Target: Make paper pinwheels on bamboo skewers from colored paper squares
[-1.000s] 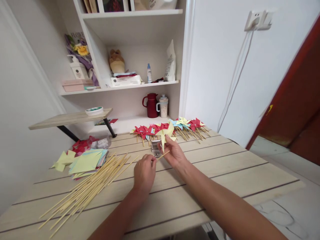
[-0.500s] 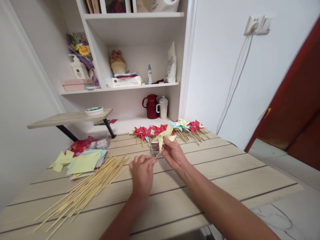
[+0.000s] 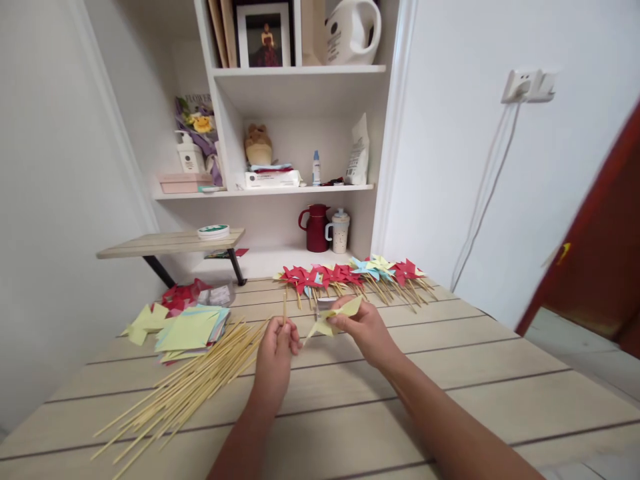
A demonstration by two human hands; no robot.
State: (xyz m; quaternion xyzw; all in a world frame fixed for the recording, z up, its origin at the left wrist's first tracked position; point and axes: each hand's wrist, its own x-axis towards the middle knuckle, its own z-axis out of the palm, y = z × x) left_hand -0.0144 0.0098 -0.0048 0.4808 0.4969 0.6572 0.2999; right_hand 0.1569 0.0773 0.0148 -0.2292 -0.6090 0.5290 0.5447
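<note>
left hand [image 3: 276, 350]: fingers pinch stick [image 3: 285, 308]; right hand [image 3: 369, 331]: fingers grip yellow pinwheel [image 3: 334, 316]

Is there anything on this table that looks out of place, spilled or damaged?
Nothing looks damaged or spilled. The bamboo sticks lie in a loose fan, and the coloured paper squares are stacked unevenly. The left hand holds one stick upright; the right hand holds a yellow pinwheel.
</note>
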